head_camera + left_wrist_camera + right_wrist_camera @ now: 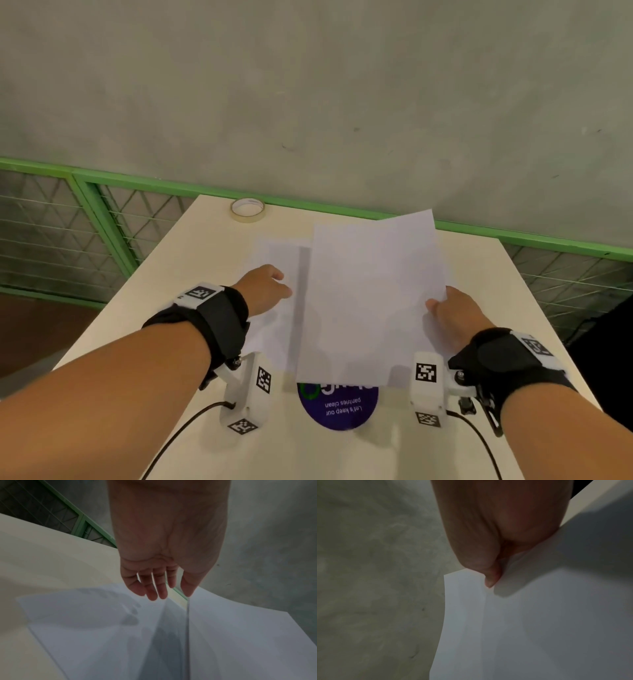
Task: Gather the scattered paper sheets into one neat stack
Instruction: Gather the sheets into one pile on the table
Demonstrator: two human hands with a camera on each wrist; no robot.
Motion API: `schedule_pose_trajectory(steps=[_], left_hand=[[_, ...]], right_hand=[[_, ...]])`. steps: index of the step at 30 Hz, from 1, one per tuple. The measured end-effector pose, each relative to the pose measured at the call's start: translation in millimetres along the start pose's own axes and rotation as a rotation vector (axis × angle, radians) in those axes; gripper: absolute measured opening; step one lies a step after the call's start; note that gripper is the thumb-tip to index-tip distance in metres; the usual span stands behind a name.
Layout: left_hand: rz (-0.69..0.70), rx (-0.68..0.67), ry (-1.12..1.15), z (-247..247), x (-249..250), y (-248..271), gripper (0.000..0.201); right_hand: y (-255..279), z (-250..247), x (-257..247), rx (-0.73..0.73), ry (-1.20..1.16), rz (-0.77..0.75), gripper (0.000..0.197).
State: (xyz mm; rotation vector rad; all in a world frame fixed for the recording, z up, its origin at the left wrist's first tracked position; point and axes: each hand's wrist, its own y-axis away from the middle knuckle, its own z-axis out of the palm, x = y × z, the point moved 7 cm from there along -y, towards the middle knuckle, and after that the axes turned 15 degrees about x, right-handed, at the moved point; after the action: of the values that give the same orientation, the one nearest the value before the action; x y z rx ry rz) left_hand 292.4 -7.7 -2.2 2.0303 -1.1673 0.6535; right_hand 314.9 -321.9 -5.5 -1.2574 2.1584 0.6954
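Note:
My right hand (pixel 442 306) pinches the right edge of white paper sheets (pixel 373 294), held lifted and tilted over the cream table (pixel 479 274). In the right wrist view the thumb (pixel 489 580) presses on the top sheet (pixel 539 628); the other fingers are hidden under it. More white sheets (pixel 274 308) lie flat on the table to the left. My left hand (pixel 270 287) hovers just above these flat sheets (pixel 85 622) with fingers (pixel 154 592) relaxed and slightly spread, holding nothing, next to the lifted sheets' left edge (pixel 240 635).
A roll of tape (pixel 247 209) stands at the table's far edge. A round purple sticker (pixel 337 407) with white text sits on the table near me, partly under the paper. Green railing with wire mesh (pixel 102 219) runs behind the table.

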Motion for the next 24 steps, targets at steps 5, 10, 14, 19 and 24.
schedule_pose_trajectory(steps=[5,10,14,19,24], left_hand=[[-0.013,0.061,-0.13,1,-14,-25,0.052],[-0.055,0.107,-0.252,0,-30,-40,0.06],[-0.084,0.142,-0.361,2,-37,-44,0.066],[-0.113,0.142,-0.386,9,-44,-44,0.071],[-0.184,0.239,-0.372,-3,-47,-46,0.071]], right_hand=[[-17,14,27,-0.023,0.006,0.06,0.041],[-31,22,40,0.0,0.147,0.059,0.026],[-33,25,42,0.053,0.244,0.046,0.041],[-44,31,51,0.083,0.361,0.087,0.039],[-54,28,61,0.048,0.594,0.14,0.026]])
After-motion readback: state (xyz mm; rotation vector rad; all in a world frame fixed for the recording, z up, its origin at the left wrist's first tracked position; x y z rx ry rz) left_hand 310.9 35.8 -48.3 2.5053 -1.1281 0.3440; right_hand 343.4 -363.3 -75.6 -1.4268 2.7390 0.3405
